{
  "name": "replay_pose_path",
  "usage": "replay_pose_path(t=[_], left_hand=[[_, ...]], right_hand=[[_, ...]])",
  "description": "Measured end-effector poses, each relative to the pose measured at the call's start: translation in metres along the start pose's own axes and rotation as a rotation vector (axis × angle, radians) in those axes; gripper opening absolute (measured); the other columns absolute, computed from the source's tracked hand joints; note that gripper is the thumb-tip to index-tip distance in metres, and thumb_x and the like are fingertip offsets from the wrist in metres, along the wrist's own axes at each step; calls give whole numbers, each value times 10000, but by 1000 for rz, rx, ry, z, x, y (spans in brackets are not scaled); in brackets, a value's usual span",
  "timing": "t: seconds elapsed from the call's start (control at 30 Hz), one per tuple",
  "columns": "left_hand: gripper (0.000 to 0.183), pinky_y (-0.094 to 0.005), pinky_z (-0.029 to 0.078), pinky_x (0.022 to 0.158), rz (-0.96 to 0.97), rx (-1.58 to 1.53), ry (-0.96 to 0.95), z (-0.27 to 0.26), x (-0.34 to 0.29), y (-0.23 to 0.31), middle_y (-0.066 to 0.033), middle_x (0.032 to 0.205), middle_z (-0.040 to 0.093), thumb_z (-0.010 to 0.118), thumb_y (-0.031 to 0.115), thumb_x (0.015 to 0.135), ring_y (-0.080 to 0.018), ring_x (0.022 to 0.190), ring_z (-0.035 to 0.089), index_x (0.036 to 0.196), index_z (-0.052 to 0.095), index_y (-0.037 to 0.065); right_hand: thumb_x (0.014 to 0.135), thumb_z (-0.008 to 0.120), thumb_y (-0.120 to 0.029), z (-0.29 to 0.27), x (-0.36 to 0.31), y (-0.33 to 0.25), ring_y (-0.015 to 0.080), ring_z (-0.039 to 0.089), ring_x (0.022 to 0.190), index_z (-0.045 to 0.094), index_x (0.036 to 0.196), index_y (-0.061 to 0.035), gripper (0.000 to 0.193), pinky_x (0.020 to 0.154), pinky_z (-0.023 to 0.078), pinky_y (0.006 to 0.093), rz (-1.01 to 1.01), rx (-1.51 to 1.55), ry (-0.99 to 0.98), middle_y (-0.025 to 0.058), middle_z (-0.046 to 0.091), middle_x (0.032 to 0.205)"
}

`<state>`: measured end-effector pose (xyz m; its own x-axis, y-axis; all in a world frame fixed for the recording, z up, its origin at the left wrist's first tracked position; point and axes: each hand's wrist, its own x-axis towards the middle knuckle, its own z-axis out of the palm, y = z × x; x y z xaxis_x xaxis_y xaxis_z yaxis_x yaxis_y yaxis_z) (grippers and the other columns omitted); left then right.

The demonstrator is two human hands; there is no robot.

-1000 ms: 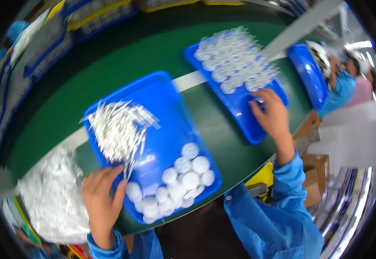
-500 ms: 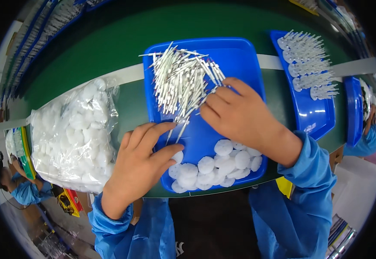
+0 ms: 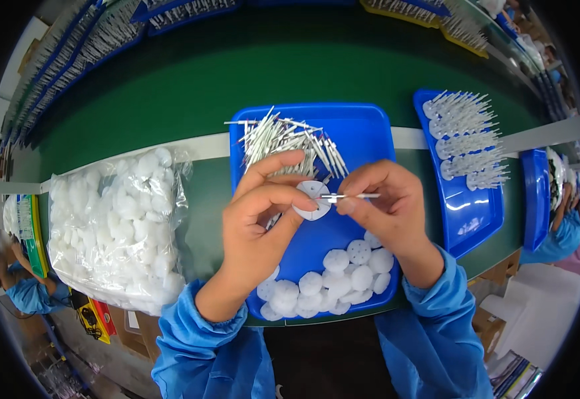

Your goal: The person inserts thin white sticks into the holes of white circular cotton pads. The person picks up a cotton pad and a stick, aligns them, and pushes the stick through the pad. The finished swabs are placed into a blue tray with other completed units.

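Note:
Above the blue tray, my left hand pinches a white round disc with small holes by its edge. My right hand grips a thin white stick between thumb and forefinger, its inner end at the face of the disc. Whether the stick sits in a hole I cannot tell. Behind my hands, a heap of similar white sticks lies in the tray's far left part, partly hidden by my left hand. Loose white discs are piled along the tray's near edge.
A clear plastic bag of white discs lies left of the tray. To the right, another blue tray holds rows of discs with sticks standing in them. Filled trays line the far edge of the green table. Other people work at both sides.
My left hand has lifted a disc off the tray. My right hand has left the heap with a stick, and both hands have come together above the tray. The view has tilted upward.

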<state>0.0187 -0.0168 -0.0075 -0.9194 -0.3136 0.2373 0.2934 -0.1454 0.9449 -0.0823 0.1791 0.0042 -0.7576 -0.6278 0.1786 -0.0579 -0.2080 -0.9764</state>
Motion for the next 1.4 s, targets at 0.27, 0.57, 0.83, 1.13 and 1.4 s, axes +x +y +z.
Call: replay_pose_path(t=[0.27, 0.57, 0.83, 1.13, 1.4], left_hand=[[546, -347, 611, 997, -290, -283, -73, -1, -3, 6, -219, 1552, 632, 531, -93, 1067, -216, 1209, 716, 1599, 470, 15], [422, -306, 587, 990, -289, -119, -47, -7, -7, 3, -177, 1521, 668, 575, -65, 1099, -185, 1247, 699, 1517, 562, -4], [389, -309, 602, 937, -45, 369, -39, -3, -8, -1, -163, 1351, 774, 672, -98, 995, -217, 1157, 759, 1363, 741, 7], [467, -348, 620, 833, 142, 695, -54, 1, -9, 5, -159, 1110, 832, 786, -99, 878, -261, 895, 786, 1330, 787, 21], [483, -340, 608, 747, 151, 697, 36, 8, -20, 2, -179, 1017, 824, 792, -113, 858, -254, 809, 783, 1324, 791, 13]], right_hand=[[817, 881, 5, 7, -1, 6, 204, 758, 733, 804, 1048, -84, 259, 639, 587, 321, -276, -740, 76, 78, 789, 908], [811, 890, -59, 11, -6, 0, 193, 698, 585, 827, 1074, -107, 274, 567, 545, 309, -224, -821, 50, 29, 718, 694], [867, 878, -67, 19, -10, 5, 200, 703, 578, 824, 1060, -68, 201, 548, 540, 308, -185, -720, 103, 63, 736, 718], [865, 898, -135, 16, -6, 0, 201, 709, 600, 790, 987, -75, 174, 569, 530, 329, -291, -910, 93, 46, 755, 758], [810, 872, -91, 23, -2, 1, 183, 708, 648, 773, 1048, -62, 260, 585, 525, 334, -589, -1128, 90, -4, 718, 775]])
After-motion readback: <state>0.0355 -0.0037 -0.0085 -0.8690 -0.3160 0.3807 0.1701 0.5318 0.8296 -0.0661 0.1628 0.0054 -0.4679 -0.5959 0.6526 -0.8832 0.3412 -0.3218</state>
